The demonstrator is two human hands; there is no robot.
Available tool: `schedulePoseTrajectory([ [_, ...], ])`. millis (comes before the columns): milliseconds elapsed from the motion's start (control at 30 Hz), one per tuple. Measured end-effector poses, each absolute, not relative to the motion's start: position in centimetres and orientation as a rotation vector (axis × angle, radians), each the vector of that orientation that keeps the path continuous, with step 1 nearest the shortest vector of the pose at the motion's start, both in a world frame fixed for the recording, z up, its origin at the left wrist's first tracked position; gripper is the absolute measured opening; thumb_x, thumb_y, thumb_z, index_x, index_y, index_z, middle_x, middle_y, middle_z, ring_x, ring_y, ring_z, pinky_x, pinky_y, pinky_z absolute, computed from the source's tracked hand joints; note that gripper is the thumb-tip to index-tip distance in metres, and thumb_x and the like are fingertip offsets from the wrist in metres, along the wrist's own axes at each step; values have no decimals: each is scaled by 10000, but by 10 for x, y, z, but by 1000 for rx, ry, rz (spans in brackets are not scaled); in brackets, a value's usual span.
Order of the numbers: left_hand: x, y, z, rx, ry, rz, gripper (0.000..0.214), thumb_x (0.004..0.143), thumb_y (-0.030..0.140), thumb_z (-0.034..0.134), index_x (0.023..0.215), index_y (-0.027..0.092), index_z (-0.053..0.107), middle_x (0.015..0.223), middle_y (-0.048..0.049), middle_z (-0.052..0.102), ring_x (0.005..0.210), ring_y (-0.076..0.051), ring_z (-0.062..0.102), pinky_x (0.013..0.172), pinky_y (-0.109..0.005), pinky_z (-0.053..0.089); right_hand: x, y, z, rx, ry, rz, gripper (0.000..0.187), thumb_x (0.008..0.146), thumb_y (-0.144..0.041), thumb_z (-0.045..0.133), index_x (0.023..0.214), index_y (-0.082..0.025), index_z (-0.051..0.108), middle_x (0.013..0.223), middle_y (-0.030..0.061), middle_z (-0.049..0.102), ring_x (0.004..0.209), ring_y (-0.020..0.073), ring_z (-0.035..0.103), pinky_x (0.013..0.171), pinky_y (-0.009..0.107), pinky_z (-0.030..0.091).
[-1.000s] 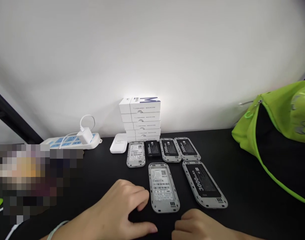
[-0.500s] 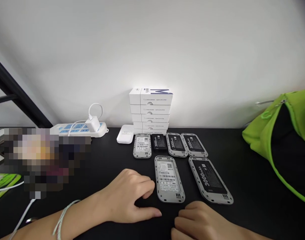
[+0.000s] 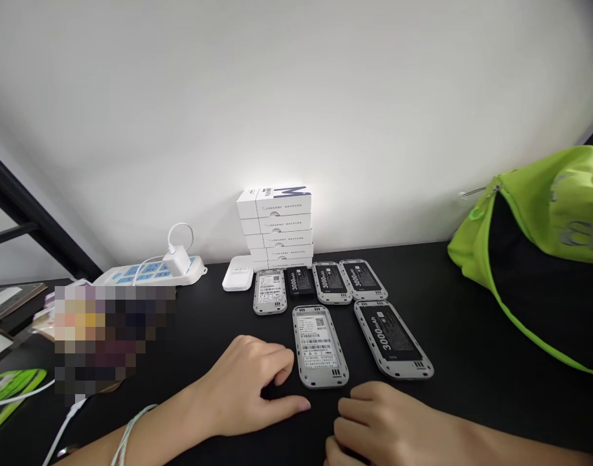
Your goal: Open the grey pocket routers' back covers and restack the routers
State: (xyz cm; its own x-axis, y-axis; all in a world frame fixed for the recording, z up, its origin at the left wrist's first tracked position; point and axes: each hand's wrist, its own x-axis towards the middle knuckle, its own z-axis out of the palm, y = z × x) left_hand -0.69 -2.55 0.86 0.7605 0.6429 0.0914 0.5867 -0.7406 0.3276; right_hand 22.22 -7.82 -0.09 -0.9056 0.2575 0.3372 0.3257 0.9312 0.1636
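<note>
My left hand [image 3: 250, 385] rests on the black table with its thumb stretched out and its fingers bent, holding nothing. Just beyond its fingertips lies a grey device case [image 3: 320, 349] with a printed label inside and no battery in it. My right hand [image 3: 379, 421] is closed in a loose fist near the front, and no object shows in it. Ahead of it is a grey device with a black 3000mAh battery [image 3: 393, 340]. Behind lie a smaller labelled case [image 3: 270, 291], a loose black battery [image 3: 300, 282] and two devices with batteries, a left one [image 3: 332, 282] and a right one [image 3: 363, 279].
Several white boxes [image 3: 281, 223] stand stacked against the wall, beside a small white square case [image 3: 238, 273]. A power strip [image 3: 194, 272] with a plugged-in charger [image 3: 177, 261] sits at left, near a blurred pile. A green bag [image 3: 524, 194] occupies the right side.
My view has turned slightly to the right, so the devices and the bag appear further left. Both hands keep nearly the same pose, and nothing has been picked up or put down.
</note>
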Motion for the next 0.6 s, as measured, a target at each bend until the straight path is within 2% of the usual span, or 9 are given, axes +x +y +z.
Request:
schedulePoseTrajectory([
  [100,-5,-26,13,2649,1027,250,410,817,500,659,666,194,433,563,64,465,480,-105,375,498,-248,204,227,-69,18,-465,-2643,-335,197,897,-110,492,726,-195,542,573,-22,504,504,141,385,474,315,241],
  [167,-3,-26,17,2616,1060,214,430,804,537,660,657,192,451,548,67,477,470,-102,392,488,-242,202,232,-53,32,-587,-2560,-261,242,917,-111,454,700,-188,526,599,-9,495,535,138,398,501,297,296],
  [267,0,-23,23,2599,1068,182,484,787,605,649,632,186,462,520,67,486,450,-99,404,482,-235,216,243,-17,47,-813,-2537,-100,112,936,-170,463,900,-159,567,803,56,588,729,175,520,613,296,431],
  [333,1,-21,26,2605,1047,182,516,777,632,646,610,181,459,508,64,483,437,-95,406,482,-231,234,248,8,53,-962,-2552,64,125,914,-242,547,1017,-174,563,984,86,614,911,215,567,708,334,487],
  [433,0,-19,27,2601,988,177,526,779,651,636,613,180,469,500,65,478,428,-90,416,482,-226,264,247,25,67,-1059,-2422,228,199,906,-342,592,1053,-211,562,1059,67,647,898,209,610,745,372,518],
  [500,-2,-18,25,2607,953,179,518,770,647,652,628,181,476,500,70,476,427,-87,420,482,-224,269,243,15,84,-977,-2308,234,297,887,-393,627,1116,-226,538,1102,60,651,943,220,625,802,398,529],
  [600,-5,-17,21,2626,921,209,523,736,639,691,636,180,462,492,79,459,415,-76,399,478,-219,260,248,-20,117,-730,-2245,158,676,799,-507,713,1353,-289,392,1366,73,512,1222,291,518,955,440,501],
])
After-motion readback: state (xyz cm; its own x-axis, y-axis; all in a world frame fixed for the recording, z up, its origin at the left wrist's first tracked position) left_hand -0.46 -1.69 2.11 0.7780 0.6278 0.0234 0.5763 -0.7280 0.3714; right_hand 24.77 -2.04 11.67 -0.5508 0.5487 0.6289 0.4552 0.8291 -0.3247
